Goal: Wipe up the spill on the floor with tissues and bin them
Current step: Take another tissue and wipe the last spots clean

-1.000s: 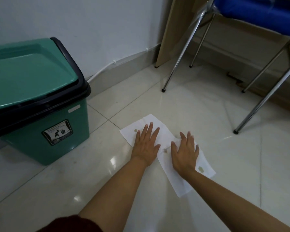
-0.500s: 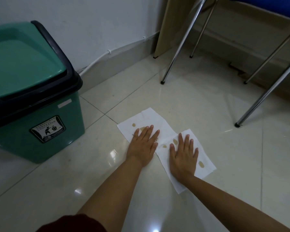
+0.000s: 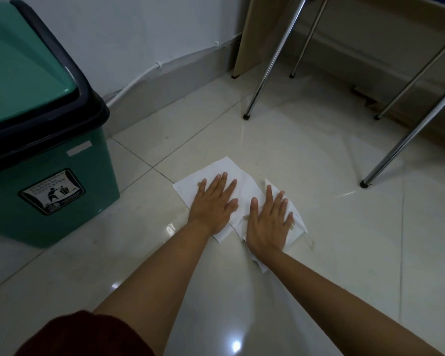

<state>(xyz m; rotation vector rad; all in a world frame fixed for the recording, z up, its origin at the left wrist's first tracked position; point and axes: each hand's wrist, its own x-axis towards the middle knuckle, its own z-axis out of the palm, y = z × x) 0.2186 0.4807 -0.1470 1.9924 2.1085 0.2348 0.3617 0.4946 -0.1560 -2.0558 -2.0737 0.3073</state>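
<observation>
a: both palms flat, fingers spread: left hand [image 3: 214, 202] and right hand [image 3: 269, 222] pressing the white paper tissues [image 3: 224, 167] onto the glossy pale tiled floor [image 3: 319, 253].

b: brown stains soaking in, a smear [image 3: 310, 244] remains beside them. the green lidded plastic bin [image 3: 62, 176] waits shut on the left, so binning's undone.

a: since a second ago, the right sheet has bunched up.

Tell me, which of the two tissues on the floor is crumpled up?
The tissue under the right hand: that right tissue is bunched and creased, with brown stains at its edges. The left tissue, under the left hand, lies nearly flat.
</observation>
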